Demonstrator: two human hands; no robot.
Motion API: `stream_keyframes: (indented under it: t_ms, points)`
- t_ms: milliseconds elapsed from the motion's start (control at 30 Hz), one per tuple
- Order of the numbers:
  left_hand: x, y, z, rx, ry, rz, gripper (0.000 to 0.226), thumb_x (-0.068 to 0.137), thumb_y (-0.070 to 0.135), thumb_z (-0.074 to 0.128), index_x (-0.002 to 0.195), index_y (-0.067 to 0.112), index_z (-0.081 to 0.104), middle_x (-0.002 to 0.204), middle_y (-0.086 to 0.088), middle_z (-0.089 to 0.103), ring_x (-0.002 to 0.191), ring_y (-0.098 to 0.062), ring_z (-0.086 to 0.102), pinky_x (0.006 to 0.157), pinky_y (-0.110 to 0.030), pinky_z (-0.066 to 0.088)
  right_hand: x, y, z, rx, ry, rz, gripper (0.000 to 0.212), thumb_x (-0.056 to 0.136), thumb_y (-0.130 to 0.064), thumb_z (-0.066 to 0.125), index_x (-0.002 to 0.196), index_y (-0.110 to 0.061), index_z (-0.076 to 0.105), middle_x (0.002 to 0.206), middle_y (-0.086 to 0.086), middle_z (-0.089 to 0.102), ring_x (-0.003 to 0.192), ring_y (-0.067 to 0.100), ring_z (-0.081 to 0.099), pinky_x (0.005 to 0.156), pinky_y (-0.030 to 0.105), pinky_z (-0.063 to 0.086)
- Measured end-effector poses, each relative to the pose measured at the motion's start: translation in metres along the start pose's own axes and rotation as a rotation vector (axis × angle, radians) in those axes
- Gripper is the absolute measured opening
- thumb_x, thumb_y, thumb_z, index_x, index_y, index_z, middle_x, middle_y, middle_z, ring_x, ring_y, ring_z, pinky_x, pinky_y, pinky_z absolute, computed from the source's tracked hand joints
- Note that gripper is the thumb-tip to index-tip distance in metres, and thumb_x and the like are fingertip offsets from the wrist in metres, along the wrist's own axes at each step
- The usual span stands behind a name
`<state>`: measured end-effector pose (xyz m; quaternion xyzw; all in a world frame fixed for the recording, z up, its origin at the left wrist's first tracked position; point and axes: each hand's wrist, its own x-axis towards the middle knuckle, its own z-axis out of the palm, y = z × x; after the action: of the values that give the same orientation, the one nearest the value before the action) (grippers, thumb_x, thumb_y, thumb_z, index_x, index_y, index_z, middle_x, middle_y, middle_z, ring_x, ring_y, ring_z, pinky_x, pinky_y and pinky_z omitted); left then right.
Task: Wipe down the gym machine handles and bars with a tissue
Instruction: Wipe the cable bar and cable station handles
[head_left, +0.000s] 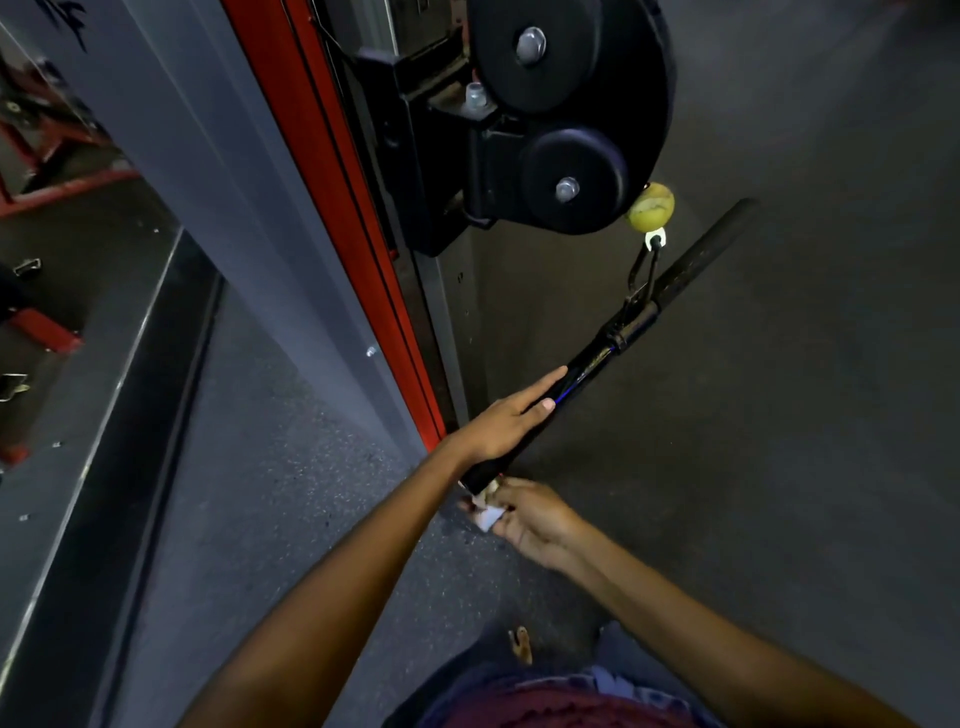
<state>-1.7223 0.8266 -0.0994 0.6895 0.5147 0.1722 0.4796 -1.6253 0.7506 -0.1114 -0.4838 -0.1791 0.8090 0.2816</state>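
Resting along the black bar, the left hand lies with fingers straight and together. At the bar's near end, the right hand pinches a white tissue, mostly hidden by its curled fingers.

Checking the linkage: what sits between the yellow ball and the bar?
In the head view, a dark metal clip links the ball to the bar.
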Motion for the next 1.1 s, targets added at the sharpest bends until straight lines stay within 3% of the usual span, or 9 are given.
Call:
stream_keyframes:
  t_ms: [133, 300, 500, 600, 700, 800, 867, 1000, 1100]
  points:
    - [0.001, 0.0, -0.002, -0.017, -0.017, 0.005, 0.046, 0.105, 0.042, 0.026, 0.15, 0.044, 0.018, 0.158, 0.008, 0.025, 0.144, -0.013, 0.021, 0.116, -0.023, 0.017, -0.017, -0.012, -0.019, -0.062, 0.091, -0.143, 0.023, 0.085, 0.009, 0.048, 0.1, 0.009, 0.066, 0.098, 0.023, 0.068, 0.079, 0.025, 0.066, 0.07, 0.03, 0.055]
    - [0.005, -0.007, 0.004, -0.041, -0.03, 0.041, 0.042, 0.088, 0.073, 0.02, 0.13, 0.077, 0.015, 0.157, 0.014, 0.025, 0.147, -0.018, 0.02, 0.122, -0.041, 0.015, -0.018, -0.045, -0.058, -0.563, 0.728, -0.794, 0.046, 0.088, 0.003, 0.049, 0.129, -0.015, 0.058, 0.122, -0.004, 0.062, 0.107, 0.006, 0.058, 0.097, 0.021, 0.043]
    - [0.001, -0.004, 0.005, -0.072, -0.021, 0.061, 0.051, 0.086, 0.077, 0.011, 0.136, 0.068, 0.017, 0.151, 0.024, 0.023, 0.146, -0.012, 0.019, 0.122, -0.036, 0.013, -0.02, 0.006, -0.048, -1.343, 0.418, -1.19, 0.033, 0.104, -0.017, 0.026, 0.13, -0.01, 0.046, 0.133, -0.016, 0.042, 0.112, -0.026, 0.04, 0.096, 0.002, 0.034]
    - [-0.001, -0.002, -0.001, -0.051, -0.035, 0.004, 0.048, 0.092, 0.07, 0.022, 0.139, 0.063, 0.013, 0.152, 0.019, 0.026, 0.144, -0.014, 0.023, 0.12, -0.032, 0.017, -0.005, -0.002, -0.077, -1.127, 0.437, -1.317, 0.034, 0.097, -0.003, 0.038, 0.125, -0.002, 0.058, 0.129, 0.009, 0.058, 0.127, -0.003, 0.044, 0.108, 0.025, 0.036]
    - [-0.001, 0.003, -0.004, -0.015, -0.087, -0.061, 0.066, 0.096, 0.045, 0.054, 0.142, 0.058, 0.008, 0.156, 0.005, 0.028, 0.139, -0.015, 0.031, 0.111, -0.025, 0.027, -0.007, -0.058, -0.08, -0.796, 0.596, -1.198, 0.043, 0.092, 0.006, 0.041, 0.132, -0.005, 0.053, 0.136, 0.006, 0.053, 0.129, 0.005, 0.045, 0.11, 0.029, 0.035]
    - [0.002, 0.002, -0.003, 0.08, -0.082, -0.043, 0.086, 0.092, 0.021, 0.066, 0.148, 0.045, 0.005, 0.154, 0.001, 0.033, 0.139, -0.015, 0.035, 0.105, -0.019, 0.028, -0.007, -0.083, -0.087, -1.456, 0.187, -1.128, 0.047, 0.101, -0.028, 0.027, 0.142, -0.009, 0.039, 0.149, 0.003, 0.035, 0.135, -0.001, 0.026, 0.11, 0.007, 0.015]
    - [0.004, -0.003, -0.004, 0.125, -0.079, -0.034, 0.089, 0.092, 0.016, 0.064, 0.145, 0.048, 0.0, 0.154, -0.001, 0.034, 0.136, -0.017, 0.039, 0.104, -0.019, 0.03, 0.003, -0.098, -0.098, -1.798, -0.025, -1.156, 0.05, 0.095, -0.016, 0.025, 0.142, -0.003, 0.038, 0.15, 0.01, 0.032, 0.14, 0.01, 0.02, 0.114, 0.012, 0.005]
    - [0.007, -0.004, -0.014, 0.181, -0.083, -0.043, 0.091, 0.092, 0.015, 0.062, 0.139, 0.06, -0.002, 0.145, -0.005, 0.043, 0.109, -0.019, 0.056, 0.087, -0.017, 0.041, 0.025, -0.153, -0.128, -1.839, 0.2, -1.296, 0.055, 0.087, 0.008, 0.044, 0.141, -0.001, 0.038, 0.146, 0.013, 0.039, 0.138, 0.021, 0.028, 0.116, 0.036, 0.016]
    - [0.009, -0.002, -0.019, 0.202, -0.086, -0.059, 0.091, 0.092, 0.017, 0.062, 0.138, 0.062, -0.001, 0.146, -0.007, 0.043, 0.107, -0.018, 0.056, 0.089, -0.022, 0.042, 0.034, -0.145, -0.12, -1.774, 0.269, -1.274, 0.059, 0.08, 0.013, 0.041, 0.138, 0.004, 0.041, 0.144, 0.018, 0.041, 0.135, 0.031, 0.034, 0.118, 0.03, 0.012]
